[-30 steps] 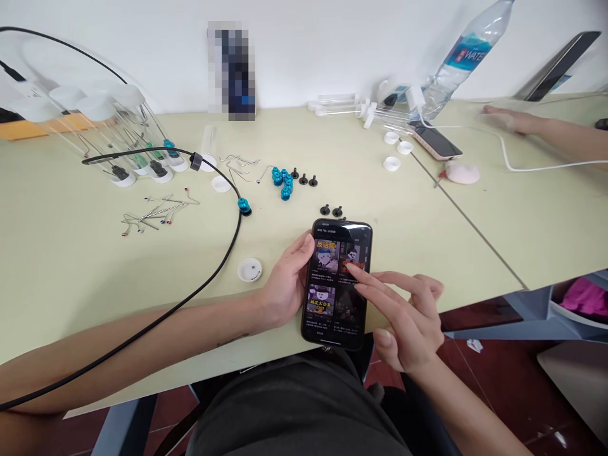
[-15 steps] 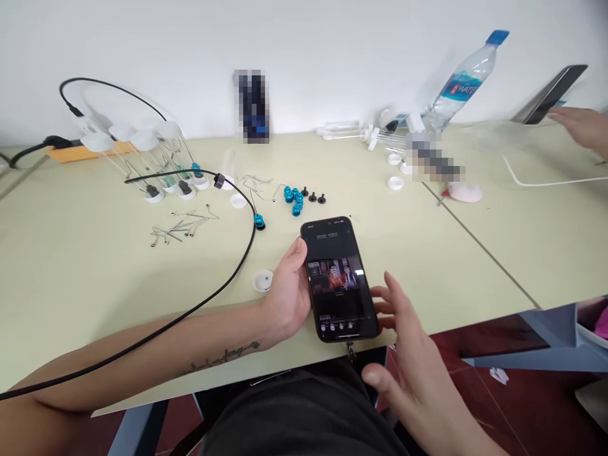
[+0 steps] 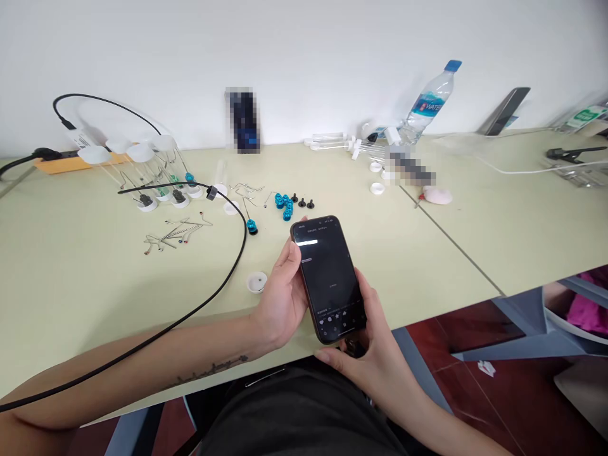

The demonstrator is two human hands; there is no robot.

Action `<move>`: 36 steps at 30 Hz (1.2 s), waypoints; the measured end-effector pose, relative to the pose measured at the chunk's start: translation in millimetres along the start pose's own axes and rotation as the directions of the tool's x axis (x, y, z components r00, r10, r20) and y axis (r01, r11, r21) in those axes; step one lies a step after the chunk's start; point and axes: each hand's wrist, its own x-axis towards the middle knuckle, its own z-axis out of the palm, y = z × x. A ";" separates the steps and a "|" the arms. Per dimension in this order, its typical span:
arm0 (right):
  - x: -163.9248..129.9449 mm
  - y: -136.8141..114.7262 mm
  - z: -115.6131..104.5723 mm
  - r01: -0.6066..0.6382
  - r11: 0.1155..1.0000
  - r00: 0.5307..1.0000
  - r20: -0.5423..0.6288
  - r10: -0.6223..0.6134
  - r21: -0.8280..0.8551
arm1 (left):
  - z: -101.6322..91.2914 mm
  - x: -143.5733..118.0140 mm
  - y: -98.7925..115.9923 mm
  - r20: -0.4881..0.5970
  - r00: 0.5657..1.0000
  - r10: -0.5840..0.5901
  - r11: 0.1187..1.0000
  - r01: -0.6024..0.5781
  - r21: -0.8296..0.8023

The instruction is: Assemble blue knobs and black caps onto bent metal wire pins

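A black phone (image 3: 327,278) with a mostly dark screen is held over the front edge of the pale green table (image 3: 71,291). My left hand (image 3: 280,301) grips its left side, thumb along the edge. My right hand (image 3: 373,345) cups the phone's lower right corner from beneath, fingers curled against it. A small white cap (image 3: 257,282) lies just left of my left hand. Beyond the phone sit several blue knobs (image 3: 284,204) and small black screws (image 3: 303,202).
A black cable (image 3: 209,291) loops across the table past my left forearm. Clear tubes with white caps (image 3: 142,171) and bent metal pins (image 3: 175,235) lie at the left. A water bottle (image 3: 425,104), loose white caps and a pink pad (image 3: 437,195) lie at the right.
The phone screen went from pictures to nearly black. My right hand left the screen and moved under the phone's lower right corner. The other person's hand at the far right is gone from view.
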 end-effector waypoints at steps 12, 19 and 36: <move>-2.1 -6.3 -19.3 0.110 0.986 0.989 -0.081 -0.121 -0.122 | -10.6 7.6 0.9 0.209 0.978 0.014 0.995 -0.034 0.090; -9.3 -10.4 -15.9 0.078 0.992 0.996 -0.061 -0.072 0.099 | -17.9 6.4 -3.4 0.263 0.963 -0.065 0.993 0.036 0.117; -13.6 -11.6 -7.3 0.023 0.988 1.000 0.002 -0.023 0.151 | -25.8 7.7 -4.1 0.490 0.843 -0.221 0.975 0.186 0.120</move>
